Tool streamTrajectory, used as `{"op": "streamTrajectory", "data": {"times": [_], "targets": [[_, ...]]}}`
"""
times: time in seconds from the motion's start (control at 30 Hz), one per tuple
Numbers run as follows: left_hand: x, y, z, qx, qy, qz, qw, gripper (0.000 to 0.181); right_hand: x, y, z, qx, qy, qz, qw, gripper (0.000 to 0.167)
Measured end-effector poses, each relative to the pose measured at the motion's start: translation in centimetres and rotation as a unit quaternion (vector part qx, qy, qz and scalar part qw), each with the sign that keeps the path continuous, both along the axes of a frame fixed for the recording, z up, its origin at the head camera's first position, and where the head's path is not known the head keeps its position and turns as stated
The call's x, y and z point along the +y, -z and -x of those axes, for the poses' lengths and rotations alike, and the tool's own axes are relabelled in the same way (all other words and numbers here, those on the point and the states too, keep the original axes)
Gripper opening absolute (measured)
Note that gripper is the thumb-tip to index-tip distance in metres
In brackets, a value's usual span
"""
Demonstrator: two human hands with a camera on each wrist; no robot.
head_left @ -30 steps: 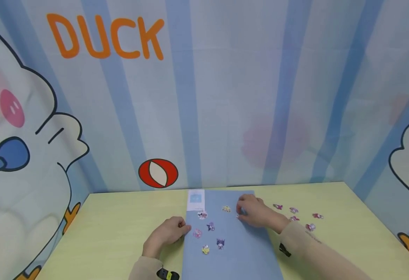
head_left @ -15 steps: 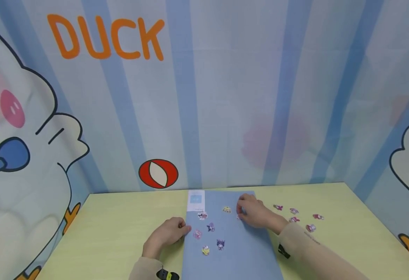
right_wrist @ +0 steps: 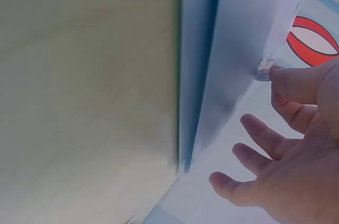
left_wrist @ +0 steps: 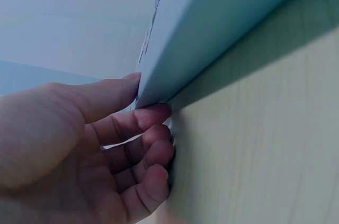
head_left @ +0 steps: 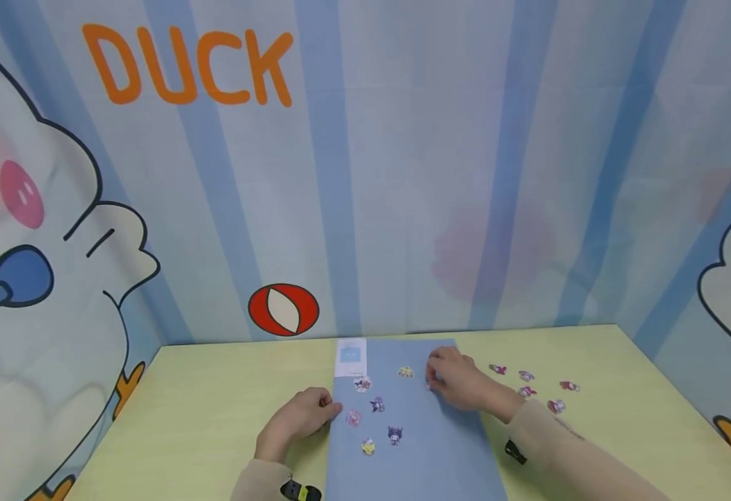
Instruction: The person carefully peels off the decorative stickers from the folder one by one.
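Note:
A blue folder (head_left: 428, 459) lies lengthwise on the table, with several small cartoon stickers (head_left: 394, 436) scattered over its cover and a white label (head_left: 350, 358) at its top left corner. My left hand (head_left: 301, 421) holds the folder's left edge, thumb on the cover and index finger against the side, as the left wrist view shows. Near the folder's upper right edge, my right hand (head_left: 459, 379) pinches a small clear-edged sticker (right_wrist: 263, 69) between thumb and index finger, against the cover. Its other fingers are spread apart. In the head view that sticker is mostly hidden.
Several loose pinkish stickers (head_left: 527, 391) lie on the pale yellow table (head_left: 215, 410), right of the folder. A striped cloth backdrop (head_left: 403, 174) with duck drawings rises behind the table's back edge.
My right hand has shifted very slightly to the right and stays at the same sticker. The left hand keeps its place on the folder's edge.

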State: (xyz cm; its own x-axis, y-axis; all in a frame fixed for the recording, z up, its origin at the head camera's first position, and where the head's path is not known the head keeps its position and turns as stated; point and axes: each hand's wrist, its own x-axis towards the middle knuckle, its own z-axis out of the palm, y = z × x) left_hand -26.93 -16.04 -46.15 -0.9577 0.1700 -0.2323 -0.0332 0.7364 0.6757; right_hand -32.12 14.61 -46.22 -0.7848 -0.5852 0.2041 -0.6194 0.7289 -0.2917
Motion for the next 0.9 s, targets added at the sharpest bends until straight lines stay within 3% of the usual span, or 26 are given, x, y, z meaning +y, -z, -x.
{"op": "streamTrajectory", "data": {"times": [0.47, 0.7, 0.9], "targets": [[-0.1, 0.3, 0.3, 0.013, 0.011, -0.002, 0.9999, 0.025, 2.7, -1.2, -0.8, 0.069, -0.026, 0.024, 0.9970, 0.023], [-0.1, 0.5, 0.1, -0.005, 0.007, 0.001, 1.0000, 0.024, 7.1, -2.4, -1.5, 0.051, -0.020, 0.033, 0.9979, 0.025], [-0.1, 0.2, 0.3, 0.006, 0.007, 0.003, 0.9999, 0.025, 10.8, -3.7, -1.7, 0.030, -0.010, 0.049, 0.9983, 0.024]]}}
